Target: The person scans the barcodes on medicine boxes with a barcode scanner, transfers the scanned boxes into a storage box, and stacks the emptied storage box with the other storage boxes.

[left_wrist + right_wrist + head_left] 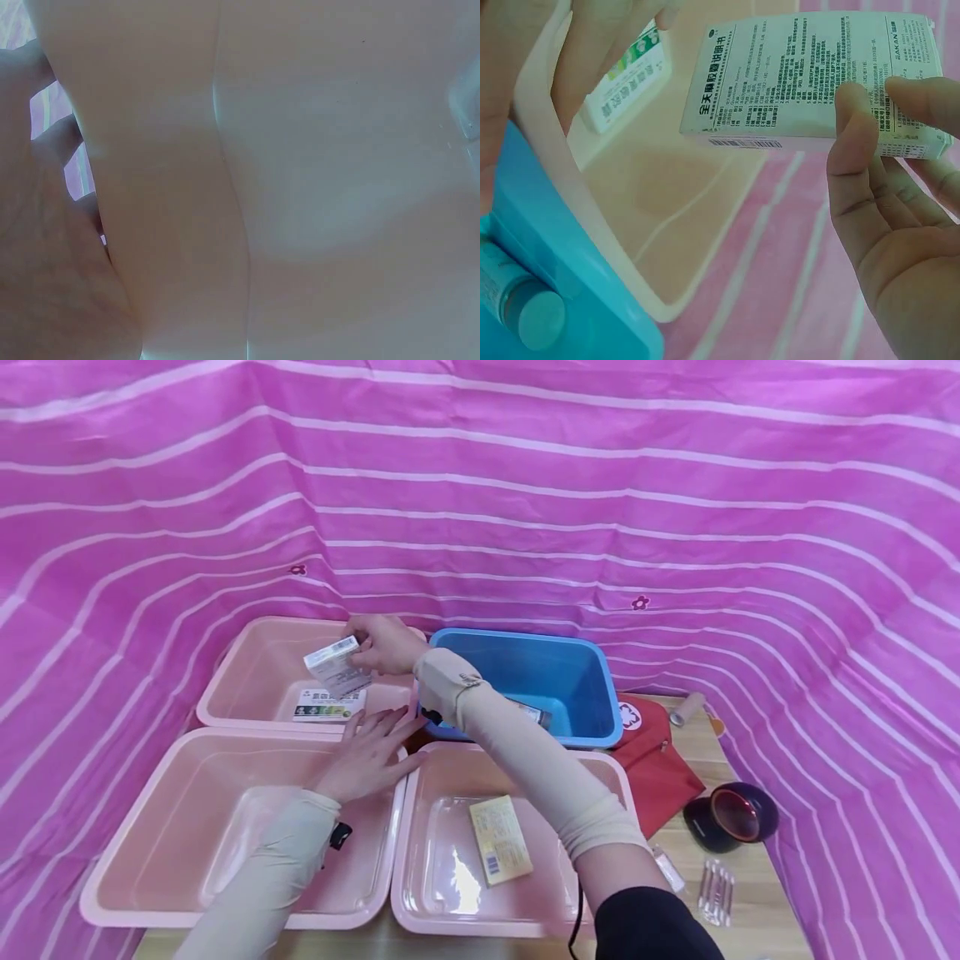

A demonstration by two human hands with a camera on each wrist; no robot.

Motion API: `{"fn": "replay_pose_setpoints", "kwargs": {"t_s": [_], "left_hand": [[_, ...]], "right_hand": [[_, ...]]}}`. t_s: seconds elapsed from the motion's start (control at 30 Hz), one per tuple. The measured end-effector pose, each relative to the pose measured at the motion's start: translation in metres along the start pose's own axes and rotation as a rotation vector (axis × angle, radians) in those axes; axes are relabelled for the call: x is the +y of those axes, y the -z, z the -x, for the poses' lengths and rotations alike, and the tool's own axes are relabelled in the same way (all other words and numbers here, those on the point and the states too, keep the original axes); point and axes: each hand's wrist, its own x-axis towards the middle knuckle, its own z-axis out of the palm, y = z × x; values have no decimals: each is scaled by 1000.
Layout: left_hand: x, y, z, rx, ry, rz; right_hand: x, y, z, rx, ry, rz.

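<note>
My right hand [387, 645] pinches a white medicine box [337, 665] by one end, tilted above the far left pink bin [225, 681]. Fine print and a barcode cover the faces of this box in the right wrist view. Below it, a white and green medicine box [330, 705] lies in the same bin. Fingers spread, my left hand [367, 758] rests at the rims where the bins meet, holding nothing. Its palm shows beside the wall of the near left pink bin [165, 195] in the left wrist view.
A blue bin [517, 639] at the back holds a capped bottle [536, 307]. The near right pink bin [405, 868] contains a yellow box [501, 840]. On the right lie a red pouch [656, 752], a black round object [731, 817] and cotton swabs [716, 893].
</note>
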Motion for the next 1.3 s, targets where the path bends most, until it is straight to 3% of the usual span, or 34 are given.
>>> {"fn": "replay_pose_setpoints", "kwargs": {"t_s": [0.2,0.4,0.6,0.77,1.0,1.3], "left_hand": [[-1,-3,-1,53,-45,-32],[-2,-2,-1,45,-46,-30],[-3,-2,-3,31,-41,-39],[-2,-1,-4,11,-11,-18],[0,-1,-6,-4,-6,-22],[0,0,-7,-33,20,-7]], "right_hand": [[15,-7,-4,-11,-23,-68],[26,-6,15,-4,40,-69],[35,-3,73,-12,72,52],[54,-11,132,-104,71,67],[95,-44,184,-230,-97,4],[144,-75,207,-182,-367,103]]}}
